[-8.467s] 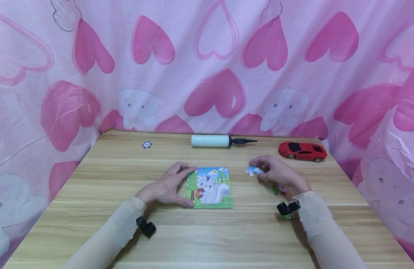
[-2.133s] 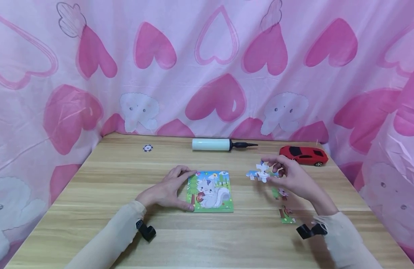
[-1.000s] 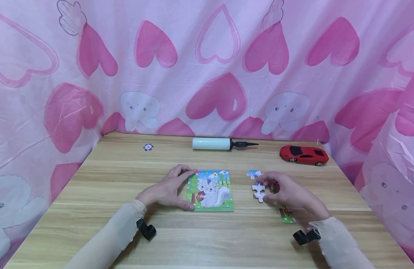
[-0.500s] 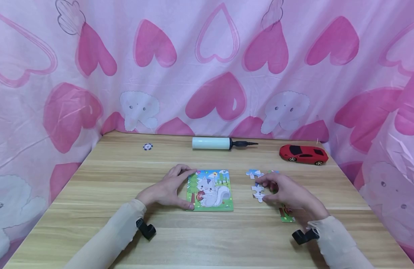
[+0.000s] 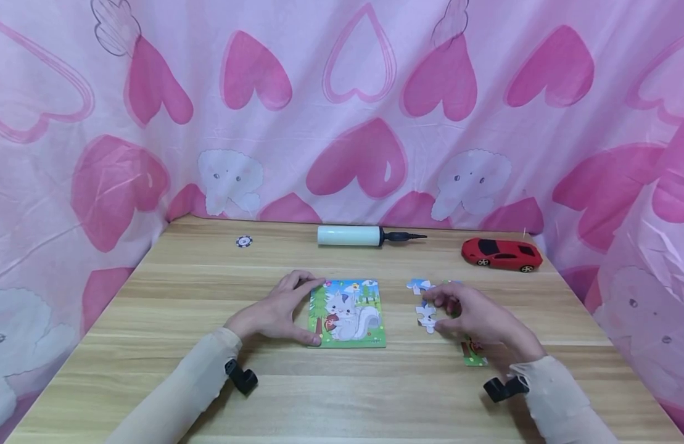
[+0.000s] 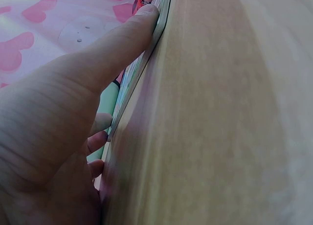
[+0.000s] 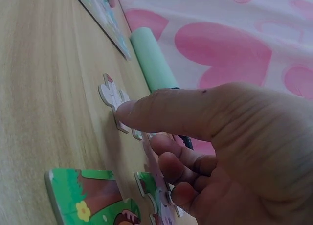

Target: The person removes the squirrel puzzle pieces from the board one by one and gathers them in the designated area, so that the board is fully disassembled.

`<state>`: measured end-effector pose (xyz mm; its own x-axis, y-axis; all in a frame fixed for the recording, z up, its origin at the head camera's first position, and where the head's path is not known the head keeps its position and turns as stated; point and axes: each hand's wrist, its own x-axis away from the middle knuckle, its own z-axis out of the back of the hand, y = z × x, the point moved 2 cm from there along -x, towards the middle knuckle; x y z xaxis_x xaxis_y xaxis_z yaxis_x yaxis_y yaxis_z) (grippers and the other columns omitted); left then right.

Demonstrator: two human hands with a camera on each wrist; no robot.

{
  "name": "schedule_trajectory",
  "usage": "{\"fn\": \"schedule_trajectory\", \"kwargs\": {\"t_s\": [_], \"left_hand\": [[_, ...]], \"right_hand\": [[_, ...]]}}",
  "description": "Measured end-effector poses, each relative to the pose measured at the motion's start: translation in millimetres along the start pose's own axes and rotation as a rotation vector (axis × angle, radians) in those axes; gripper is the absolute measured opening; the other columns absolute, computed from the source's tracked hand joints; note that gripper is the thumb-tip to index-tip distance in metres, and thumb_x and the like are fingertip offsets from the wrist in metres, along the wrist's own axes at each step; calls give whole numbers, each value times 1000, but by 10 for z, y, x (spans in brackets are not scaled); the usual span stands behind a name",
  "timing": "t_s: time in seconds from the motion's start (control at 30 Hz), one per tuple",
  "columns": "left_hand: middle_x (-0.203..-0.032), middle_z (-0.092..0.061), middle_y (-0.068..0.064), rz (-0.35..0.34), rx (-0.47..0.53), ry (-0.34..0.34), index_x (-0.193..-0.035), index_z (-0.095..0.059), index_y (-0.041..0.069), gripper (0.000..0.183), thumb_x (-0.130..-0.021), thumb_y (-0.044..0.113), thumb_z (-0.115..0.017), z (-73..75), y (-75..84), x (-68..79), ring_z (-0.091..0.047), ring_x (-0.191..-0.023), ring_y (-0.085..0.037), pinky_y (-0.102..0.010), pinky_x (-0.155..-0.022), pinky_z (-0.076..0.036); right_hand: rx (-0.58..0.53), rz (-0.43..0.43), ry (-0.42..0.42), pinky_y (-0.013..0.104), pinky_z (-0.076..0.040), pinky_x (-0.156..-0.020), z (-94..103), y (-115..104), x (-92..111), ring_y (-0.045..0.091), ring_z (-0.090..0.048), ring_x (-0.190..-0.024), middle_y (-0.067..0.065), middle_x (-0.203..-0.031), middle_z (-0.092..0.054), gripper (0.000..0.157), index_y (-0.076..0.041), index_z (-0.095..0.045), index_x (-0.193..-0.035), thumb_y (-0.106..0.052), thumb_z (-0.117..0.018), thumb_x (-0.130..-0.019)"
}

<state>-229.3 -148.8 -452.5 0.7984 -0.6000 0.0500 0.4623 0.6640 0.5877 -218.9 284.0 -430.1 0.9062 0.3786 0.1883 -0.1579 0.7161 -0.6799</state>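
Observation:
My left hand (image 5: 272, 313) rests along the left side of a square picture puzzle (image 5: 354, 324) showing a grey squirrel. Its thumb lies on the near left corner, straight in the left wrist view, and a fingertip touches the far left corner. To the right, my right hand (image 5: 477, 317) pinches a white jigsaw piece (image 5: 427, 319) between thumb and fingers, low over the table. A blue jigsaw piece (image 5: 417, 285) lies just beyond it. Partly covered by that hand are more pieces; the right wrist view shows a green and pink jigsaw piece (image 7: 151, 186) under the fingers.
A green and brown jigsaw piece (image 5: 473, 356) lies nearer the right wrist. Along the back stand a pale hand pump (image 5: 350, 236) with a black nozzle and a red toy car (image 5: 502, 254). A poker chip (image 5: 244, 242) lies back left. A pink heart-patterned curtain (image 5: 353, 160) encloses the table.
Earlier the right hand was at the blue piece, then held up the white piece. Since then it has brought the white piece down nearer me, just below the blue one. The left hand stayed put.

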Motion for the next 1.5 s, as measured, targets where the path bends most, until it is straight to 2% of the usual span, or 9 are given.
{"fn": "schedule_trajectory", "kwargs": {"t_s": [0.17,0.37,0.5,0.67,0.9,1.2,1.33,1.5], "left_hand": [[-171,-30,-8,-1,-4,3,-176,-34,20,126,-76,66,-96,12,8,-5,-26,-160,-35,-67,-133,-28],[-171,-30,-8,-4,-7,6,-176,-34,20,126,-76,66,-96,18,11,-9,-28,-159,-35,-67,-132,-29],[-171,-30,-8,-8,-12,5,-176,-34,20,127,-76,66,-96,20,14,-11,-27,-160,-35,-67,-132,-28],[-172,-30,-8,-1,-10,0,-177,-33,21,126,-77,66,-96,10,5,-10,-26,-161,-35,-67,-133,-29],[-171,-31,-8,-6,-17,4,-176,-34,20,126,-77,67,-95,-4,-20,1,-27,-160,-35,-67,-132,-30],[-170,-32,-9,-10,-5,6,-176,-35,19,126,-77,67,-95,-3,-11,7,-28,-159,-35,-67,-132,-29],[-170,-31,-9,-15,-2,5,-176,-35,19,126,-77,67,-96,-3,-6,4,-28,-159,-35,-67,-132,-29],[-170,-31,-9,-14,0,7,-176,-35,19,126,-77,66,-96,1,-2,1,-27,-159,-36,-67,-132,-29]], "right_hand": [[-8,47,36,27,-56,-87,49,-32,16,26,-59,-108,4,-124,-68,60,-17,-69,-148,-17,-93,-93],[-43,105,108,25,-57,-82,75,-92,5,26,-61,-100,8,-118,-69,60,-14,-65,-152,-17,-89,-98],[-78,153,160,24,-59,-83,67,-150,-29,25,-65,-101,11,-125,-70,64,-12,-62,-156,-21,-89,-98],[-122,221,193,24,-60,-87,41,-252,-101,25,-68,-106,14,-136,-73,66,-16,-62,-157,-22,-89,-98],[-179,267,179,27,-61,-87,-32,-480,-223,25,-71,-108,14,-142,-71,65,-22,-61,-157,-21,-89,-98],[-263,317,104,29,-62,-92,-215,-816,-385,31,-68,-117,13,-142,-71,67,-18,-62,-157,-22,-90,-97],[-283,334,88,29,-62,-91,-291,-904,-426,31,-69,-116,12,-141,-71,68,-15,-62,-157,-21,-91,-96],[-293,347,68,29,-62,-88,-346,-931,-475,30,-69,-113,13,-139,-72,65,-17,-64,-155,-20,-91,-96]]}}
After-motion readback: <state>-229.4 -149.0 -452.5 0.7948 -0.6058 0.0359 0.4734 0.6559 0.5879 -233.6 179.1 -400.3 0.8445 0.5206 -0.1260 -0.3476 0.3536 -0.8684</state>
